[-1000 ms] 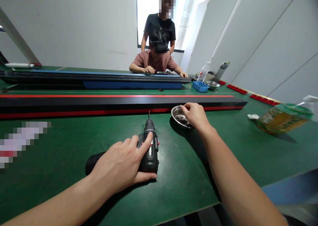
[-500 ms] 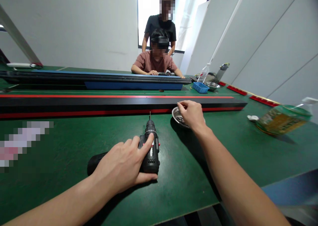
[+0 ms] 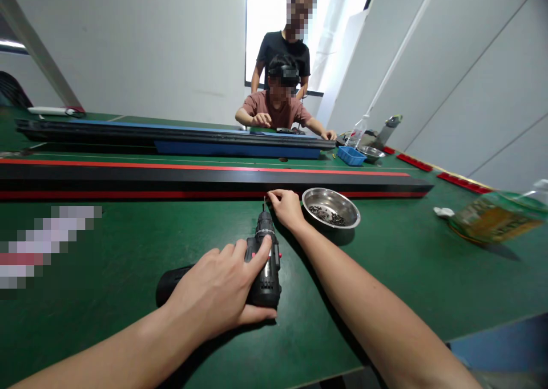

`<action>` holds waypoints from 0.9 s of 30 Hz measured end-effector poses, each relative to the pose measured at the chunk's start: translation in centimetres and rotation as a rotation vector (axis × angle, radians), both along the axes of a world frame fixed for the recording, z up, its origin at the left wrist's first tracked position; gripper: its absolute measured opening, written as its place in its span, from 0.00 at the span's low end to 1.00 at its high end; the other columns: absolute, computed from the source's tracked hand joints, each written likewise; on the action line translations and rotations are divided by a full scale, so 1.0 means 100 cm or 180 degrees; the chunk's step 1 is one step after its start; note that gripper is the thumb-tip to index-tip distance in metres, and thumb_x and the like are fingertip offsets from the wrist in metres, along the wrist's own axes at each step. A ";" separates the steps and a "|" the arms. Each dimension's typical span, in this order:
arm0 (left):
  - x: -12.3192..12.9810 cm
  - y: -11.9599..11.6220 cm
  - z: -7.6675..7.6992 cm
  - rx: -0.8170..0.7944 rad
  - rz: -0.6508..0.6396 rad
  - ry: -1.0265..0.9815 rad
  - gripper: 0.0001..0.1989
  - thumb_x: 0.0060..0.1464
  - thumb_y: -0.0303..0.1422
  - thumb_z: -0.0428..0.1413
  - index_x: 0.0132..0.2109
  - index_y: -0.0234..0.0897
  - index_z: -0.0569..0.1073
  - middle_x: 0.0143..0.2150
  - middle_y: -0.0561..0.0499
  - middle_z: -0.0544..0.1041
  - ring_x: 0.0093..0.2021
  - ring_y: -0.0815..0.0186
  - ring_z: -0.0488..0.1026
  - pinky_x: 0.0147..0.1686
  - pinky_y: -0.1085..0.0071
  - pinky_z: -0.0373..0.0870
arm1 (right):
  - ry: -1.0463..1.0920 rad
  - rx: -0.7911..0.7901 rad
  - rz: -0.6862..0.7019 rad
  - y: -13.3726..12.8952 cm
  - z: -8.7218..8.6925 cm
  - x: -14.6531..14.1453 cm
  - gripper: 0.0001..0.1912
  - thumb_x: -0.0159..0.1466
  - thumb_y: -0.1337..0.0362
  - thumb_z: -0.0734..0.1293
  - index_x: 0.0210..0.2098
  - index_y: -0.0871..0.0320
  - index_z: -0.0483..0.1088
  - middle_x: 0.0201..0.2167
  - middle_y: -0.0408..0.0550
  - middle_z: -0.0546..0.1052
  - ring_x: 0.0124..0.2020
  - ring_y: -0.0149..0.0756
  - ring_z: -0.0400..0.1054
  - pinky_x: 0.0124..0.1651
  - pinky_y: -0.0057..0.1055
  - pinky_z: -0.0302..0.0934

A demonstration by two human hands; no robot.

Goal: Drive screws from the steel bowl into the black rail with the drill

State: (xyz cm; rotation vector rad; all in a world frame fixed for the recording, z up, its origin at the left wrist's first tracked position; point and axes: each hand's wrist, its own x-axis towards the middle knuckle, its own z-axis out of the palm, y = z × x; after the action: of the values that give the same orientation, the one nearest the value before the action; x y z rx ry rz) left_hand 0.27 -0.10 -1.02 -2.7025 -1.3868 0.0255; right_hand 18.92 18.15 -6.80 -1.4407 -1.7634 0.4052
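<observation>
A black cordless drill [image 3: 266,275] lies on its side on the green table, its bit pointing away from me toward a long black bar with red stripes [image 3: 205,179]. My left hand [image 3: 218,280] is wrapped over the drill body, thumb and fingers around it. At the tip of the bit, my right hand [image 3: 286,207] pinches close to the bar's near face; whatever is between its fingertips is too small to make out. Just right of that hand stands a round metal bowl [image 3: 354,217] holding many small dark screws.
Behind the bar lies another long dark bar [image 3: 180,135] on a blue support [image 3: 240,148]. A blue basket [image 3: 351,155] and a second metal bowl [image 3: 371,153] stand farther back. A large plastic jug [image 3: 496,218] lies at right. Two people [image 3: 280,101] are across the table.
My right hand has moved left from the bowl of screws to the drill bit's tip. My left hand stays on the drill. The view has shifted slightly.
</observation>
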 end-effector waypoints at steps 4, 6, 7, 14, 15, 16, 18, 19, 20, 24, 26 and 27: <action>0.000 0.000 -0.001 0.0005 0.0011 0.0013 0.52 0.53 0.66 0.51 0.75 0.41 0.51 0.47 0.40 0.75 0.43 0.49 0.77 0.42 0.55 0.76 | 0.0237 -0.0238 0.0304 0.003 -0.005 0.003 0.12 0.70 0.62 0.66 0.42 0.60 0.82 0.37 0.49 0.85 0.33 0.36 0.79 0.40 0.27 0.68; 0.000 0.000 -0.001 0.0014 0.0022 0.0019 0.52 0.53 0.66 0.51 0.75 0.41 0.50 0.48 0.40 0.75 0.42 0.50 0.77 0.42 0.56 0.75 | 0.0202 -0.0297 0.0365 0.004 -0.003 0.003 0.12 0.70 0.63 0.67 0.42 0.60 0.82 0.37 0.49 0.85 0.33 0.35 0.79 0.40 0.26 0.68; -0.001 0.000 -0.001 0.0014 0.0027 0.0024 0.52 0.53 0.66 0.51 0.75 0.41 0.50 0.48 0.40 0.75 0.42 0.50 0.77 0.42 0.56 0.75 | 0.0189 -0.0320 0.0378 0.004 -0.003 0.003 0.12 0.70 0.63 0.66 0.42 0.60 0.82 0.38 0.49 0.85 0.33 0.35 0.79 0.40 0.26 0.67; -0.002 0.001 -0.001 0.0008 0.0007 -0.0008 0.52 0.54 0.66 0.50 0.76 0.42 0.49 0.48 0.40 0.74 0.42 0.50 0.77 0.41 0.56 0.75 | 0.0166 -0.0344 0.0435 0.006 -0.003 0.004 0.11 0.70 0.64 0.66 0.44 0.59 0.82 0.40 0.49 0.85 0.36 0.35 0.79 0.42 0.27 0.68; -0.002 0.002 -0.002 0.0008 0.0009 -0.0017 0.52 0.54 0.66 0.50 0.76 0.42 0.49 0.48 0.40 0.74 0.42 0.50 0.77 0.41 0.56 0.75 | 0.0151 -0.0338 0.0420 0.006 -0.003 0.004 0.11 0.69 0.64 0.66 0.44 0.59 0.82 0.40 0.49 0.85 0.36 0.35 0.79 0.43 0.27 0.68; -0.002 0.002 -0.002 0.0012 0.0010 -0.0028 0.52 0.54 0.66 0.50 0.76 0.42 0.49 0.48 0.40 0.74 0.42 0.50 0.76 0.41 0.56 0.75 | 0.0140 -0.0329 0.0404 0.006 -0.003 0.004 0.11 0.69 0.64 0.66 0.44 0.59 0.82 0.40 0.49 0.85 0.37 0.36 0.79 0.44 0.27 0.69; -0.003 0.002 -0.003 0.0016 0.0009 -0.0040 0.51 0.54 0.65 0.49 0.76 0.42 0.49 0.48 0.40 0.74 0.42 0.50 0.76 0.42 0.56 0.75 | 0.0119 -0.0322 0.0397 0.006 -0.003 0.004 0.11 0.69 0.65 0.66 0.44 0.59 0.82 0.41 0.49 0.85 0.39 0.36 0.80 0.46 0.28 0.69; -0.003 0.001 -0.003 0.0017 0.0009 -0.0041 0.51 0.54 0.65 0.49 0.76 0.42 0.49 0.48 0.40 0.74 0.42 0.50 0.77 0.42 0.56 0.75 | 0.0105 -0.0323 0.0405 0.006 -0.003 0.003 0.11 0.70 0.65 0.66 0.44 0.59 0.82 0.42 0.50 0.85 0.40 0.36 0.80 0.47 0.28 0.69; -0.003 0.001 -0.003 0.0012 0.0006 -0.0041 0.51 0.54 0.65 0.49 0.76 0.42 0.49 0.48 0.40 0.74 0.42 0.50 0.77 0.42 0.56 0.76 | 0.0088 -0.0323 0.0418 0.007 -0.003 0.003 0.12 0.70 0.65 0.66 0.44 0.59 0.82 0.42 0.50 0.85 0.41 0.37 0.80 0.48 0.28 0.69; -0.003 0.001 -0.004 0.0035 -0.0022 -0.0064 0.51 0.54 0.65 0.50 0.75 0.41 0.50 0.47 0.40 0.74 0.42 0.50 0.77 0.41 0.55 0.76 | 0.0017 -0.0297 0.0476 0.008 -0.004 0.004 0.13 0.70 0.65 0.65 0.46 0.59 0.81 0.45 0.50 0.84 0.46 0.38 0.79 0.53 0.30 0.68; -0.003 0.001 -0.004 0.0054 -0.0028 -0.0075 0.51 0.55 0.65 0.51 0.75 0.41 0.50 0.48 0.41 0.74 0.42 0.49 0.77 0.41 0.54 0.77 | -0.0015 -0.0261 0.0499 0.008 -0.004 0.004 0.13 0.69 0.66 0.65 0.46 0.59 0.81 0.46 0.51 0.84 0.48 0.39 0.79 0.54 0.31 0.68; -0.003 0.001 -0.004 0.0060 -0.0032 -0.0072 0.51 0.54 0.65 0.51 0.75 0.41 0.50 0.48 0.41 0.74 0.41 0.49 0.77 0.41 0.54 0.77 | -0.0027 -0.0255 0.0503 0.008 -0.004 0.004 0.13 0.68 0.67 0.65 0.46 0.59 0.81 0.46 0.50 0.84 0.49 0.39 0.79 0.55 0.31 0.68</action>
State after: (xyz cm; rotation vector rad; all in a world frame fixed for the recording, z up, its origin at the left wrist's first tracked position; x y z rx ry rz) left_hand -0.07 0.02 -1.39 -2.7028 -1.3723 -0.0186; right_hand 19.31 18.92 -7.21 -1.3638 -1.8938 0.5588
